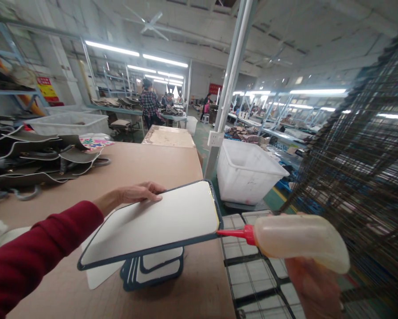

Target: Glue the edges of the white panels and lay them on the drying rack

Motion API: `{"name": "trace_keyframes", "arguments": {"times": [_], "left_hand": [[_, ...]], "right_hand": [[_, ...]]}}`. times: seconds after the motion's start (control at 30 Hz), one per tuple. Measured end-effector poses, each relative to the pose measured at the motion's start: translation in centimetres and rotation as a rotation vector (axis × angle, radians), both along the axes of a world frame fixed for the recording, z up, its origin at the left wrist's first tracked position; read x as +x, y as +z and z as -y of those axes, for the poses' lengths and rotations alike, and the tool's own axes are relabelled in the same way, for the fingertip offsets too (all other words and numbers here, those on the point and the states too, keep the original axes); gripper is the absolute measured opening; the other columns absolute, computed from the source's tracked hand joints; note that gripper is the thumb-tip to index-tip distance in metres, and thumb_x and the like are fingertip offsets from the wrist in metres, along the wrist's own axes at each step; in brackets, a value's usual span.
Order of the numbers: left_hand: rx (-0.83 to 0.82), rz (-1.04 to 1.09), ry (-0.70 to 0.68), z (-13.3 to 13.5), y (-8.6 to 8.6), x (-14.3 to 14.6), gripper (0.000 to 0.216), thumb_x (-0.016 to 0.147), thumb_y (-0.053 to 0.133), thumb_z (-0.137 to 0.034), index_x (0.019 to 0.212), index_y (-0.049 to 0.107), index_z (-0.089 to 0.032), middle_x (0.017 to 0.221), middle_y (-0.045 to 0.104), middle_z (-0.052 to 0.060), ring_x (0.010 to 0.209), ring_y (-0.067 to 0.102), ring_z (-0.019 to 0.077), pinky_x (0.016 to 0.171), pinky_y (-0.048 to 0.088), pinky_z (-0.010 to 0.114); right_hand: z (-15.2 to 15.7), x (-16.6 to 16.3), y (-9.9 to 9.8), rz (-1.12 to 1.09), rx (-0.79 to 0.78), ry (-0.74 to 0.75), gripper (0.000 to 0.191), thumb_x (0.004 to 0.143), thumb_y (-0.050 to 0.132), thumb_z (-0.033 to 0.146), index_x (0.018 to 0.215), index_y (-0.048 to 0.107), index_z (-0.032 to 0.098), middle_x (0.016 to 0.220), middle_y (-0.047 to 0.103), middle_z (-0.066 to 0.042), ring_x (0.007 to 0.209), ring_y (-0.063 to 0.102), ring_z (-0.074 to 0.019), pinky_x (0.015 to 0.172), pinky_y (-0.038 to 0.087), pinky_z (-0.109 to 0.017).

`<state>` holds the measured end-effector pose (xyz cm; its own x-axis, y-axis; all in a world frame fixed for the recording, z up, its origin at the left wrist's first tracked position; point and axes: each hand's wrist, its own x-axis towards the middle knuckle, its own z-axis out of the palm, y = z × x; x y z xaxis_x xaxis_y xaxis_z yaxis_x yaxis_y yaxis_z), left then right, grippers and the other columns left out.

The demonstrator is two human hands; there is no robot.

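Left hand (141, 193): thumb on top, fingers (154, 187) pinching the far edge of the white panel (159, 221).
White panel: dark-rimmed, tilted, held above the surface (202, 288), over a stack of dark-edged pieces (160, 269).
Right hand (314, 283): under the squeeze bottle (298, 237), seemingly gripping it, fingers mostly hidden.
Red nozzle (237, 233): pointing left, tip at the panel's near right corner.
Dark bags (42, 159): piled at left.
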<state>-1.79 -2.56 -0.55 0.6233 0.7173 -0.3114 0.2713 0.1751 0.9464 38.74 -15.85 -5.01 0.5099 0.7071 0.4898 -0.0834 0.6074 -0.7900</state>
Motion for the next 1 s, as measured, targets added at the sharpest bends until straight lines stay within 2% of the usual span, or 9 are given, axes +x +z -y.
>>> {"name": "trace_keyframes", "arguments": {"times": [0.07, 0.17, 0.3, 0.37, 0.6, 0.77, 1.0], "left_hand": [[-0.006, 0.024, 0.015, -0.1, -0.6, 0.1, 0.039, 0.068, 0.079, -0.038, 0.102, 0.076, -0.02, 0.093, 0.075, 0.008, 0.086, 0.068, 0.0275, 0.075, 0.053, 0.03], [-0.018, 0.075, 0.016, -0.3, -1.8, 0.2, 0.038, 0.072, 0.077, -0.037, 0.105, 0.075, -0.021, 0.1, 0.075, 0.007, 0.093, 0.067, 0.0264, 0.081, 0.051, 0.029], [-0.04, 0.126, 0.058, -0.2, -3.2, 0.6, 0.041, 0.074, 0.076, -0.038, 0.112, 0.072, -0.021, 0.108, 0.073, 0.007, 0.098, 0.066, 0.0249, 0.085, 0.049, 0.028], [-0.051, 0.15, 0.093, 0.0, -3.9, 0.9, 0.043, 0.073, 0.077, -0.038, 0.113, 0.071, -0.021, 0.109, 0.073, 0.007, 0.098, 0.066, 0.0239, 0.085, 0.049, 0.027], [-0.084, 0.216, 0.137, 0.9, -5.1, 2.4, 0.05, 0.07, 0.08, -0.042, 0.113, 0.07, -0.017, 0.1, 0.074, 0.008, 0.086, 0.067, 0.0207, 0.074, 0.049, 0.024], [-0.102, 0.241, 0.183, 1.4, -5.8, 2.7, 0.046, 0.07, 0.079, -0.042, 0.108, 0.07, -0.017, 0.098, 0.074, 0.007, 0.085, 0.066, 0.0197, 0.074, 0.049, 0.024], [-0.12, 0.241, 0.255, 2.3, -6.0, 3.3, 0.049, 0.064, 0.082, -0.045, 0.104, 0.071, -0.018, 0.087, 0.074, 0.006, 0.08, 0.066, 0.02, 0.069, 0.049, 0.024]], "right_hand": [[-0.3, -0.6, 0.3, -0.095, 0.014, -0.008, 0.06, 0.056, 0.086, 0.037, 0.111, 0.067, 0.026, 0.12, 0.066, -0.006, 0.112, 0.061, -0.0275, 0.096, 0.052, -0.043], [-0.7, -1.5, 0.6, -0.167, 0.075, -0.028, 0.053, 0.053, 0.087, 0.033, 0.103, 0.07, 0.025, 0.114, 0.069, -0.004, 0.109, 0.062, -0.0264, 0.091, 0.054, -0.04], [-1.2, -2.3, 0.7, -0.172, 0.153, -0.072, 0.036, 0.055, 0.087, 0.028, 0.087, 0.072, 0.023, 0.083, 0.072, 0.001, 0.081, 0.068, -0.0188, 0.068, 0.057, -0.026], [-1.4, -2.4, 0.6, -0.185, 0.169, -0.101, 0.034, 0.055, 0.087, 0.027, 0.085, 0.072, 0.023, 0.075, 0.071, 0.003, 0.069, 0.066, -0.0154, 0.064, 0.057, -0.024], [-2.1, -2.4, 0.3, -0.239, 0.158, -0.139, 0.044, 0.05, 0.088, 0.022, 0.091, 0.072, 0.02, 0.083, 0.072, 0.001, 0.074, 0.066, -0.0155, 0.067, 0.058, -0.024], [-2.7, -2.8, 0.5, -0.172, 0.182, -0.135, 0.04, 0.056, 0.087, 0.024, 0.093, 0.071, 0.02, 0.077, 0.071, 0.001, 0.071, 0.066, -0.0155, 0.069, 0.058, -0.025], [-2.9, -3.6, 0.7, -0.18, 0.155, -0.073, 0.034, 0.059, 0.084, 0.02, 0.09, 0.07, 0.021, 0.084, 0.071, 0.001, 0.071, 0.065, -0.0146, 0.064, 0.056, -0.024]]}}
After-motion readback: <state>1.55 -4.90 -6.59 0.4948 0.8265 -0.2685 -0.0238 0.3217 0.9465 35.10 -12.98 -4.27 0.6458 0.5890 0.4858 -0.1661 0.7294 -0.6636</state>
